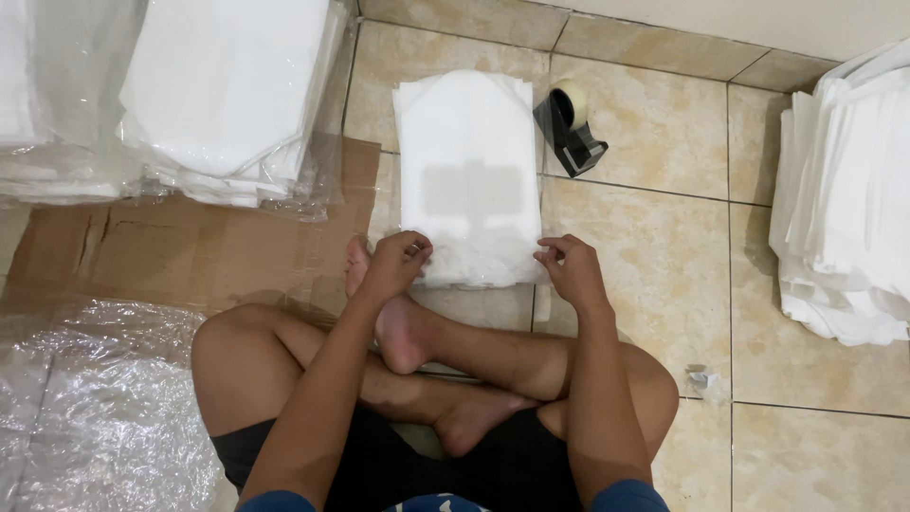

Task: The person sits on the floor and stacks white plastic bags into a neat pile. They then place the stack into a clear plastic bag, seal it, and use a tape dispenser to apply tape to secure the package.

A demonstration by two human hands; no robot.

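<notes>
Two hands, left hand (pixel 396 261) and right hand (pixel 567 265), pinch the near corners of a folded white garment (pixel 469 175) on the tiled floor (pixel 654 265); probably light, soft, limp, best gripped at its edges.

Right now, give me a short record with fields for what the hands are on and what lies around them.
Left hand: pinching near left corner of the white folded garment in clear plastic
Right hand: pinching its near right corner
Grip: fingertips only
Surface: beige tiled floor
Beside it: black tape dispenser
Left: flattened brown cardboard
Right: stack of white folded cloth
</notes>
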